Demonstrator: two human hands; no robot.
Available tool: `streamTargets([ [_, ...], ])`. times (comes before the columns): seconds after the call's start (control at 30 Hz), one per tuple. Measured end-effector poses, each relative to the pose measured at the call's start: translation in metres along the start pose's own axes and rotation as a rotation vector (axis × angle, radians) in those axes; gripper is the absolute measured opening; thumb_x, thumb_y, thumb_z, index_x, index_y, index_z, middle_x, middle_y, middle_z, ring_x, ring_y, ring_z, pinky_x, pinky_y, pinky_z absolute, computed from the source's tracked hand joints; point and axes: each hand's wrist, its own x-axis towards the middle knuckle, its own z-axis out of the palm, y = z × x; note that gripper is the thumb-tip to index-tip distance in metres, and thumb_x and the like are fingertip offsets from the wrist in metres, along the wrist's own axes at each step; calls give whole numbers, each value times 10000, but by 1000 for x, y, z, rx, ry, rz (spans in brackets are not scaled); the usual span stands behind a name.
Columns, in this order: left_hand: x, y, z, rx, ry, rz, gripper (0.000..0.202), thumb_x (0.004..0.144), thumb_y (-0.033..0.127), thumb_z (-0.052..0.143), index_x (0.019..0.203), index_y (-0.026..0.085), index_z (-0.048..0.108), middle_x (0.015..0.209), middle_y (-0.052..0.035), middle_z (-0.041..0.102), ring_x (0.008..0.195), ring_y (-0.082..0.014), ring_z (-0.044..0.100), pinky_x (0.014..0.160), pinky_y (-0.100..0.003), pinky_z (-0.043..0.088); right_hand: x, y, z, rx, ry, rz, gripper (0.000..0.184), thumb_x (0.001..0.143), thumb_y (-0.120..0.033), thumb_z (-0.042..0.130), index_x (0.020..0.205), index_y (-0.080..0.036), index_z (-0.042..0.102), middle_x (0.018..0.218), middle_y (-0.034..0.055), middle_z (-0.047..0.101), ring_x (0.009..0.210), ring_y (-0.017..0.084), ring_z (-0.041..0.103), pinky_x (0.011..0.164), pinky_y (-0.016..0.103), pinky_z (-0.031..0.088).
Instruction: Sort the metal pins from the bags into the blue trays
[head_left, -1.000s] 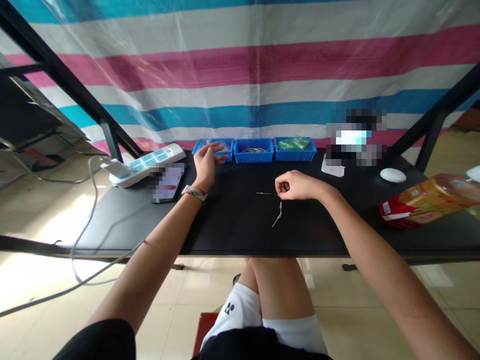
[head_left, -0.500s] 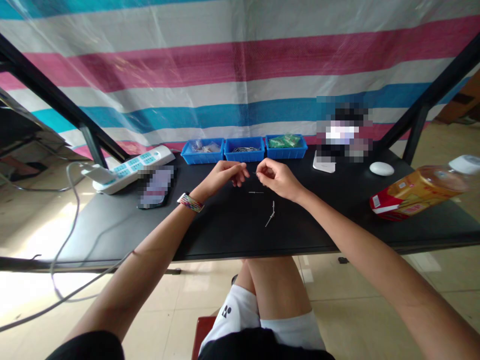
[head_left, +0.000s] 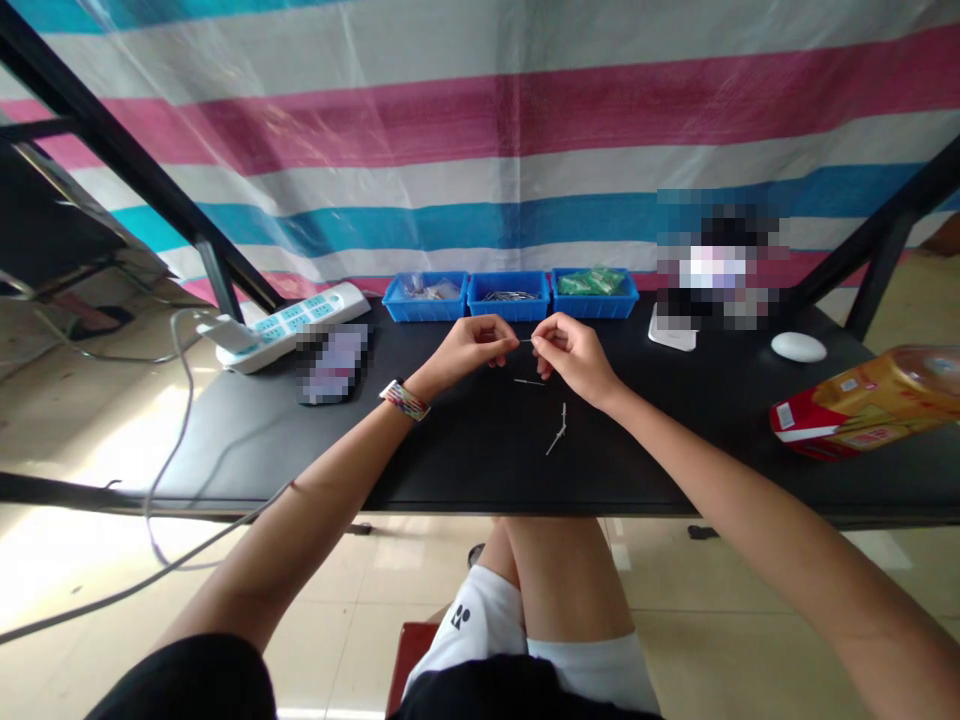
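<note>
Thin pin (head_left: pixel 525 341) was pinched at both ends, left hand (head_left: pixel 469 350) and right hand (head_left: pixel 574 357) drawn close together just in front of the middle blue bin (head_left: pixel 508 313). I held it raised off the black table (head_left: pixel 450 450), likely so the dark matte top showed it up. Pin: fine, straight, bright wire. Nearer me than that bin, a loose pin (head_left: pixel 529 381) lay flat, then a bent pale piece (head_left: pixel 556 430). Bin: shallow moulded plastic holding grey metal bits, with a matching left bin (head_left: pixel 424 313) and right bin (head_left: pixel 595 311) beside it, all within reach
</note>
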Motion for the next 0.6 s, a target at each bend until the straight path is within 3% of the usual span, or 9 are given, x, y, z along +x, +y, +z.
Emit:
streamTargets([
  [0.17, 1, -3, -1, -18, 13, 1, 380, 814, 501, 852, 862, 158, 696, 721, -14, 667, 623, -127, 629, 594, -240, 491, 4, -1, -1, 101, 50, 38, 370, 778, -484, 858, 845, -216, 612, 752, -8, 645, 606, 151, 656, 540, 293, 598],
  [0.33, 3, -10, -5, -39, -34, -57, 424, 922, 577, 716, 823, 164, 718, 694, -42, 674, 621, -151, 655, 583, -257, 507, 4, -2, -1, 91, 78, -20, 320, 780, -448, 850, 843, -222, 632, 739, -14, 634, 631, 157, 669, 555, 289, 600],
  [0.6, 4, -9, -2, -42, 37, -10, 350, 843, 505, 817, 833, 176, 698, 704, -27, 666, 616, -146, 636, 583, -258, 505, 4, -3, -1, 101, 70, 16, 318, 760, -446, 851, 872, -217, 662, 780, -12, 644, 611, 139, 650, 514, 267, 583],
])
